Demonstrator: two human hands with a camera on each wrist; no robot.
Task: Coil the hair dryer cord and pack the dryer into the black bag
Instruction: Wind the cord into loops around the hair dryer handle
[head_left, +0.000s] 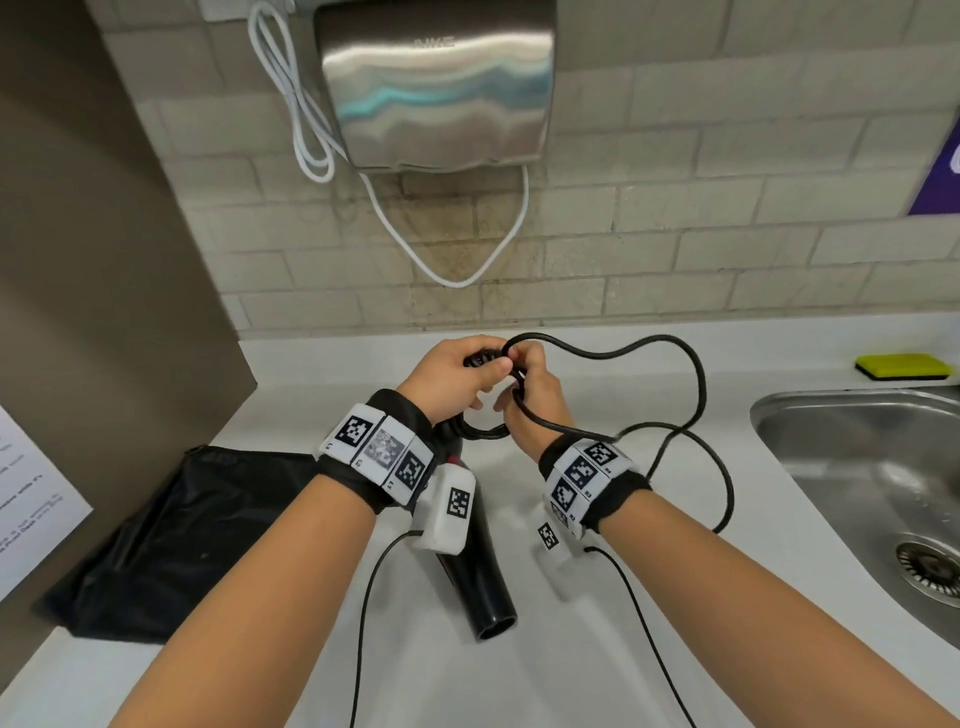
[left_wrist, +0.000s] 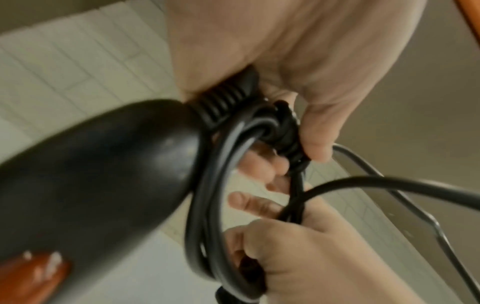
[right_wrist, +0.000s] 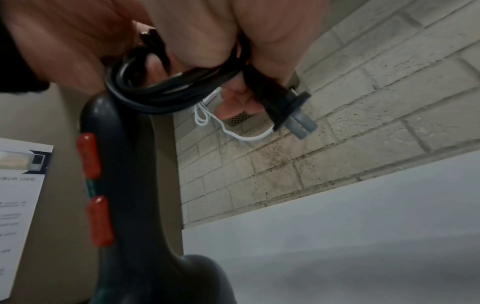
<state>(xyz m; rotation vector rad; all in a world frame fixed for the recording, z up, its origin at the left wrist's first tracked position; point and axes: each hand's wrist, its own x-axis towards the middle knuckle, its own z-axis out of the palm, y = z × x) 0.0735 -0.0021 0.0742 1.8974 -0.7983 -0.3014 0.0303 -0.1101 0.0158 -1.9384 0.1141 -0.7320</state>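
The black hair dryer (head_left: 475, 587) hangs nozzle-down under my hands, above the white counter (head_left: 597, 649). Red switches (right_wrist: 94, 220) show on its handle (right_wrist: 124, 185). My left hand (head_left: 467, 366) grips the ribbed cord sleeve (left_wrist: 223, 100) at the handle's end and the coil beside it. My right hand (head_left: 524, 387) holds several small loops of the black cord (right_wrist: 161, 92). The plug (right_wrist: 293, 111) sticks out past the right hand's fingers. A long loose loop of cord (head_left: 698, 387) trails to the right. The black bag (head_left: 182, 540) lies flat at the left.
A steel sink (head_left: 872, 478) is set in the counter at the right, with a yellow sponge (head_left: 906, 366) behind it. A wall-mounted hand dryer (head_left: 436, 83) with a white cable (head_left: 452, 275) hangs on the brick wall. A brown side panel with a paper notice (head_left: 31, 499) stands at the left.
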